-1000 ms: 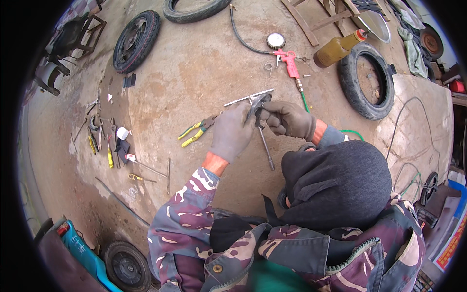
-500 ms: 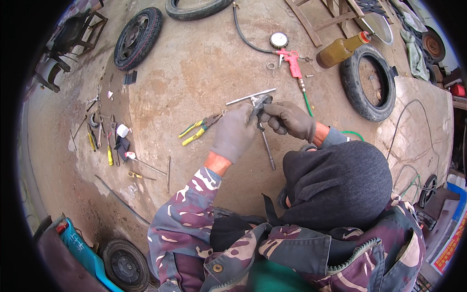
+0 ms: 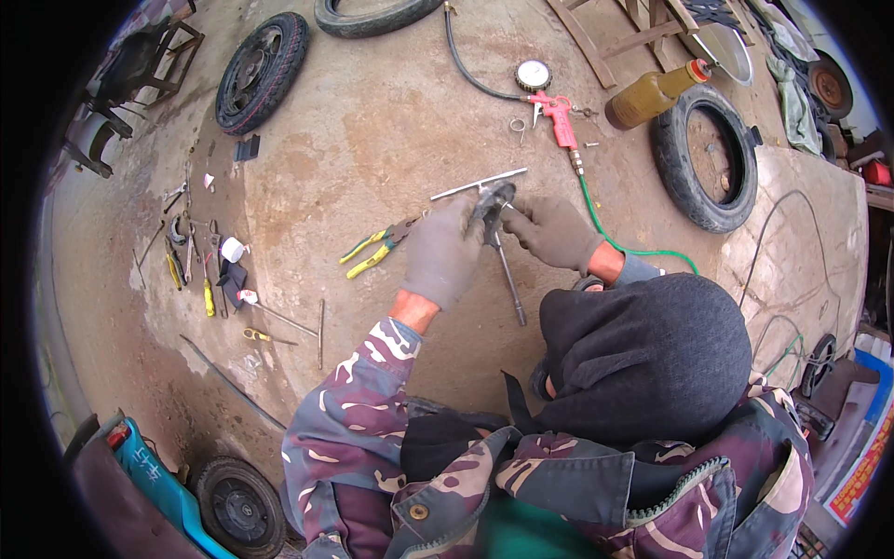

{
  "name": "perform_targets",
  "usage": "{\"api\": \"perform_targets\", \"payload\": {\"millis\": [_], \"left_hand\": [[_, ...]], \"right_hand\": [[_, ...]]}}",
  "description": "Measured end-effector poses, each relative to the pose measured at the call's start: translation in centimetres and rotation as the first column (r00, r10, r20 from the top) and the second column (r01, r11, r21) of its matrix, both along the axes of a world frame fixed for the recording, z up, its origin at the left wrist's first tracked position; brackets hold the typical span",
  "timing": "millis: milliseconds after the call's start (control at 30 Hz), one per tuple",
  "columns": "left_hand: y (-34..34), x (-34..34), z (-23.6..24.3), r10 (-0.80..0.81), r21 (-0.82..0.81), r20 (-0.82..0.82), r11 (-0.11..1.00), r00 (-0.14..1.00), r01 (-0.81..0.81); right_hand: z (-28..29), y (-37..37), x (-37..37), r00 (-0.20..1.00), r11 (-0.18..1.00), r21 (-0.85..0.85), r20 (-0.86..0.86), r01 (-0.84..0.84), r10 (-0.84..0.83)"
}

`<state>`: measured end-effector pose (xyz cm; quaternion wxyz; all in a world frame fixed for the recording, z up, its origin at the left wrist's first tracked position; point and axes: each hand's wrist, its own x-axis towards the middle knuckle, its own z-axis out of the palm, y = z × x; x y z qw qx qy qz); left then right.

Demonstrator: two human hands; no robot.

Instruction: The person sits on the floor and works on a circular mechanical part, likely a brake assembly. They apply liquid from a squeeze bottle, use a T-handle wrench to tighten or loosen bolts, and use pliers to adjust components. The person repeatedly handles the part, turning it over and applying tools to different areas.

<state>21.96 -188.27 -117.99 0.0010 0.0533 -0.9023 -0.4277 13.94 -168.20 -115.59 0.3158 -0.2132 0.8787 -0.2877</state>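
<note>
My left hand (image 3: pixel 443 252), in a grey glove, grips a small dark rounded part (image 3: pixel 494 197) whose exact kind I cannot make out. My right hand (image 3: pixel 559 233), gloved too, is closed with thumb and fingertips at the part's right side. A short shiny metal piece (image 3: pixel 506 206) shows at those fingertips; whether it belongs to the part is unclear. Beneath the hands lies a T-handle socket wrench (image 3: pixel 511 284), its middle hidden by them. Just left of my left hand, yellow-handled pliers (image 3: pixel 372 250) rest on the concrete, their jaws reaching close to the glove.
Beyond my hands lies a red tire inflator gun (image 3: pixel 559 121) with a round gauge and green hose. A bottle of yellowish liquid (image 3: pixel 643 101) stands beside a bare tire (image 3: pixel 670 158). At left are scattered hand tools (image 3: pixel 209 284) and a wheel (image 3: pixel 264 74).
The dark part has turned slightly in my left hand. My right hand has shifted a little, its fingers curling lower, and the shiny piece now shows at its fingertips.
</note>
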Motion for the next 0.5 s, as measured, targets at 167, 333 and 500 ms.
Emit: {"api": "perform_targets", "payload": {"millis": [167, 333, 500], "left_hand": [[-0.8, -0.6, 0.0, -0.007, -0.014, 0.085, 1.000, 0.996, 0.008], [0.2, 0.0, -0.5, -0.091, -0.002, 0.014, 0.996, 0.996, 0.091], [-0.3, -0.1, -0.9, -0.028, 0.042, 0.005, 0.999, 1.000, 0.028]], "right_hand": [[0.3, 0.3, -0.7, 0.805, 0.949, -0.051, 0.545, 0.310, -0.234], [0.2, -0.1, -0.2, 0.978, 0.993, -0.054, 0.186, 0.100, -0.089], [-0.1, 0.2, -0.3, 0.828, 0.947, -0.087, 0.514, 0.310, -0.224]]}}
